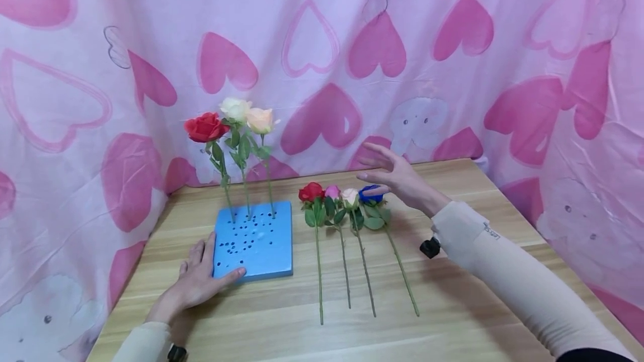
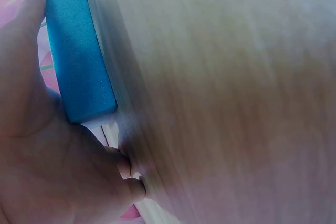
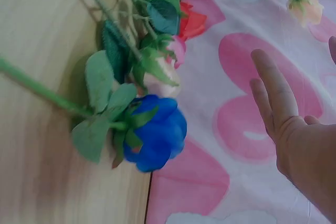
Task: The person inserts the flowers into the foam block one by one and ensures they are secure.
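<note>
My left hand (image 1: pixel 198 275) rests against the near left corner of a blue foam block (image 1: pixel 266 256), thumb along its front edge and fingers down its left side. Three artificial roses stand upright in the block's holes: a red rose (image 1: pixel 206 127), a white rose (image 1: pixel 235 109) and a peach rose (image 1: pixel 260 120). My right hand (image 1: pixel 397 179) is raised with fingers spread and nothing in it. Behind it in the head view lies a blue rose (image 3: pixel 157 132), beside a cream rose (image 1: pixel 350 199), a pink rose (image 1: pixel 332 193) and another red rose (image 1: pixel 312 191).
The lying roses' stems point toward the near edge of the wooden table (image 1: pixel 453 306). A pink heart-print cloth (image 1: pixel 322 32) hangs behind the table and along both sides. Many small holes dot the block's top.
</note>
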Demonstrator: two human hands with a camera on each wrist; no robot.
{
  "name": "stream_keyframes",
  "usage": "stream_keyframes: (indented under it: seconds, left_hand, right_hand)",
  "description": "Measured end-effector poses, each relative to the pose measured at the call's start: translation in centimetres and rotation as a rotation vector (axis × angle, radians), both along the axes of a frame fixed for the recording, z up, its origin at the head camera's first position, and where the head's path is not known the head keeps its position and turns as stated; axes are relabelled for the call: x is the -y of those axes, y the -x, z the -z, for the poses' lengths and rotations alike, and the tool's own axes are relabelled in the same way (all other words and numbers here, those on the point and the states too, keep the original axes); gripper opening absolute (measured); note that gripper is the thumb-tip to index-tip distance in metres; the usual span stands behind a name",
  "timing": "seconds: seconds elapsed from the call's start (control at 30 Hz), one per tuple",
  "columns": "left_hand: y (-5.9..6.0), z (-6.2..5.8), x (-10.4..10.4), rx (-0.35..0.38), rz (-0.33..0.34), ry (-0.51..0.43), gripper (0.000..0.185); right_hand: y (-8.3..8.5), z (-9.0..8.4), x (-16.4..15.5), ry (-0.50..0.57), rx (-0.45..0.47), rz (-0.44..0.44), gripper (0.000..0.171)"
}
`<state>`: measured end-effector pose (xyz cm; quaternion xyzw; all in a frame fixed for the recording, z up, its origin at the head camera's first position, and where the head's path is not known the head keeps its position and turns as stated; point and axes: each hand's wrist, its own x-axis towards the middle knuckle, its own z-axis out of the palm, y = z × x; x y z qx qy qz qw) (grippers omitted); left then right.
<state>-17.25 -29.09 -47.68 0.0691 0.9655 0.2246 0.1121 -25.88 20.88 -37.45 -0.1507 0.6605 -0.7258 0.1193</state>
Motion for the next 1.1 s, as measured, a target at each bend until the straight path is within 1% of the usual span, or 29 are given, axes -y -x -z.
stream_keyframes:
  seconds: [0.2,0.33,0.57,0.7,0.87,1.0,1.1]
  left_hand:
    - [-0.1,0.1,0.0,-0.008,0.001,-0.010,0.126]
    - [0.0,0.0,0.1,-0.010,-0.003,-0.011,0.126]
    - [0.0,-0.1,-0.1,0.010,0.007,-0.002,0.125]
    - [-0.1,0.0,0.0,0.010,0.004,-0.006,0.125]
    - [-0.2,0.2,0.0,0.004,0.003,-0.010,0.125]
    - [-0.2,0.2,0.0,-0.004,0.005,-0.003,0.125]
    - [-0.2,0.3,-0.1,-0.013,0.005,0.002,0.125]
  right_hand:
    - [-1.5,1.3,-2.0,-0.019,0.002,0.014,0.082]
    - [-2.6,2.6,-2.9,-0.051,0.014,0.039,0.084]
    - [-4.3,5.1,-4.1,-0.052,0.037,0.054,0.084]
    - [-4.8,6.2,-4.6,-0.091,0.049,0.060,0.081]
    - [-5.3,7.9,-5.2,-0.088,0.081,0.054,0.078]
    - [-5.8,9.2,-5.6,-0.134,0.108,0.062,0.083]
    - [-6.1,9.9,-5.7,-0.168,0.101,0.051,0.087]
